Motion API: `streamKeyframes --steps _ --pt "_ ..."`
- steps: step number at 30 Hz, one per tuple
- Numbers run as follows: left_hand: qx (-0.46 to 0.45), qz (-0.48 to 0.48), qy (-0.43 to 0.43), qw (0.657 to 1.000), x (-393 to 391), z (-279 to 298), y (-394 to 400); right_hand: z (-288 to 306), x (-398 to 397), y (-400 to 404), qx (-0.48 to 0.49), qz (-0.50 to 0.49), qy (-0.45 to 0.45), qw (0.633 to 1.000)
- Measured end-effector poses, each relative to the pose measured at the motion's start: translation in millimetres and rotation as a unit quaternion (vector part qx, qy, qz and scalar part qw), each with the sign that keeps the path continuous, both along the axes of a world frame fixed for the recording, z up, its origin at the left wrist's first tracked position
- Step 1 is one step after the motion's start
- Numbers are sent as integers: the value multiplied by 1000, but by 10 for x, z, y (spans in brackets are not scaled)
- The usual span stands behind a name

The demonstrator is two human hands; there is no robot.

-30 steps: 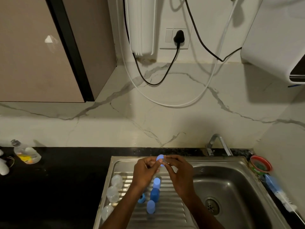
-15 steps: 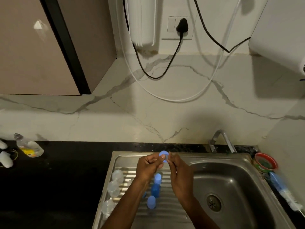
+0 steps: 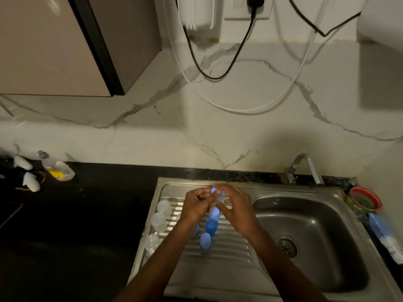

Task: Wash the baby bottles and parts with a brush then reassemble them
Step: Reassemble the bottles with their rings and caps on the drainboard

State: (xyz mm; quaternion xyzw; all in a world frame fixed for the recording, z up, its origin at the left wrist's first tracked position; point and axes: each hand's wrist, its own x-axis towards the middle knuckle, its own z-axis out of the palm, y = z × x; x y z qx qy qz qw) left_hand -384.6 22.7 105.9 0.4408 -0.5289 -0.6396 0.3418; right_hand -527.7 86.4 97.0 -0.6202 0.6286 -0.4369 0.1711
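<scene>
Both hands, left (image 3: 197,207) and right (image 3: 236,211), in a pinching grip on a small blue ring (image 3: 214,190) above the drainboard (image 3: 226,256), blue caps (image 3: 211,226) and clear nipples (image 3: 158,221) below apparently washed, reassembly seemingly begun, far from finished.

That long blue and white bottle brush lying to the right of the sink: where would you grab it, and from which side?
I'd take the bottle brush by its blue handle half, nearer the red-rimmed bowl, coming down from above. It lies flat along the strip of counter by the sink rim, close to the wall, so the sides look cramped. The white end looks like the bristle part, soft to grip.
</scene>
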Motion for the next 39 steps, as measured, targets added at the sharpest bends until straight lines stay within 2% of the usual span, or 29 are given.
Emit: streamKeyframes --steps 2,3,5,6,7,8,10,11,13,14,18,22,24,28,35,37,39 --pt "-84 7 -63 994 64 41 -3 8 52 -52 -14 -25 24 999" --pt "-167 25 -117 979 129 38 -20 36 90 -56 -36 -56 45 997" --pt "-349 50 -193 916 284 30 -67 100 138 -52 -112 -111 67 985" --pt "-398 40 -218 890 369 -3 -93 77 153 -59 -131 -120 79 981" --pt "-408 8 -262 875 447 -55 -129 17 152 -70 -122 -115 87 982" --pt "-391 -48 -350 850 529 -132 -137 -69 154 -76 -67 -92 91 989" --pt "-371 -133 -533 749 672 -374 -100 -295 131 -53 111 -47 98 988" --pt "-362 -130 -561 733 744 -480 -85 -384 136 -30 146 -46 90 984" --pt "-338 -48 -523 781 878 -551 -34 -474 171 18 84 -65 44 993" --pt "-320 -16 -517 794 946 -572 -19 -491 199 33 58 -64 32 996" --pt "-240 21 -600 763 1306 -720 48 -641 301 84 154 -25 32 987" --pt "-127 17 -672 730 1480 -864 64 -694 373 117 109 -59 32 992" --pt "-96 -20 -674 732 1547 -923 70 -660 488 138 95 -76 22 992" --pt "-106 -61 -664 738 1647 -998 71 -641 689 211 85 -91 10 992" --pt "-140 -96 -608 775 1916 -895 81 -684 954 359 104 -117 -9 988" --pt "-157 -100 -583 791 1899 -624 2 -562 971 350 72 -122 -4 990" --pt "-218 -88 -537 810 1828 -230 -123 -297 935 281 -21 -125 -7 992"
